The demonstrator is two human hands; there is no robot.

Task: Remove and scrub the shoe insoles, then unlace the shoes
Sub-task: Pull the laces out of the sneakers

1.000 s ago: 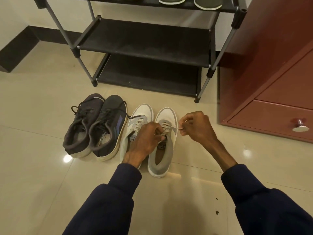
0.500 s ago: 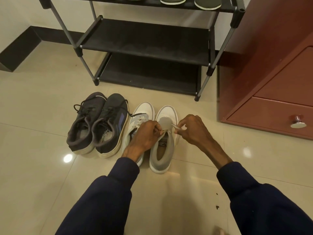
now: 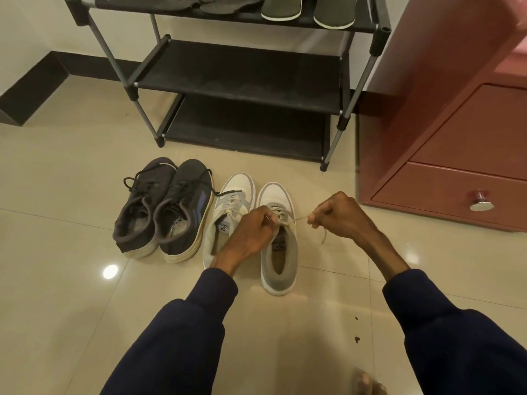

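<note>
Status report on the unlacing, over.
Left grip holds white shoe at eyelets. Right grip pinches lace, drawn taut. Nothing blocks the lace.

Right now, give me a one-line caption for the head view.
Left hand grips the rightmost shoe at its eyelets while right hand pinches its lace, stretched taut sideways.

Dim warm indoor light from overhead, round glare spot (image 3: 109,271) on glossy floor tiles (image 3: 57,223), soft shadow under shoe rack (image 3: 242,81), wide-angle bowing at edges, blurred top-right corner.
</note>
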